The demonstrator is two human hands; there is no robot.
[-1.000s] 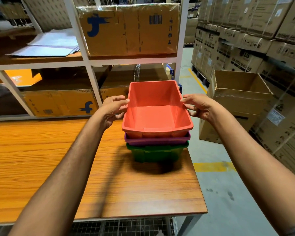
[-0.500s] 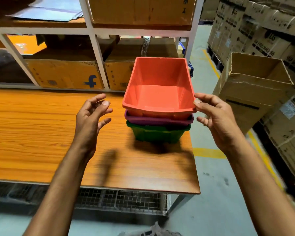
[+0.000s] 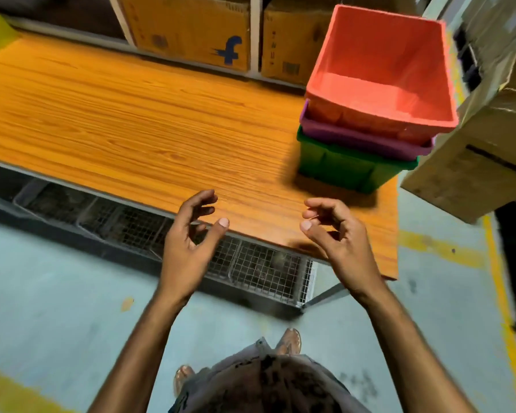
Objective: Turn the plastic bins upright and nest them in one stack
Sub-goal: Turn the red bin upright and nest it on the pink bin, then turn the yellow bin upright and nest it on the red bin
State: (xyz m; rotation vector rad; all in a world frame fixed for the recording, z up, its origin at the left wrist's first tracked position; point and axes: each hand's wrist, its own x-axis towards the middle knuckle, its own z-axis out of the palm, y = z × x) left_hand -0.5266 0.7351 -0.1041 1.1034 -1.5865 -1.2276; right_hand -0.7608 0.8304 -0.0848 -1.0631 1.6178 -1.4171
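Three bins stand upright and nested in one stack at the right end of the wooden table (image 3: 131, 120): an orange-red bin (image 3: 379, 76) on top, a purple bin (image 3: 358, 138) under it, a green bin (image 3: 340, 165) at the bottom. My left hand (image 3: 191, 245) and my right hand (image 3: 337, 242) hover over the table's front edge, well short of the stack. Both have loosely curled, spread fingers and hold nothing.
Cardboard boxes (image 3: 191, 28) sit on the shelf behind the table. A large open carton (image 3: 474, 162) stands just right of the stack. A wire-mesh rack (image 3: 251, 263) lies under the table. My feet (image 3: 289, 342) are on the grey floor with yellow lines.
Both hands let go of the orange-red bin and drew back toward me to the table's front edge. The view tilted downward; the stack stayed in place.
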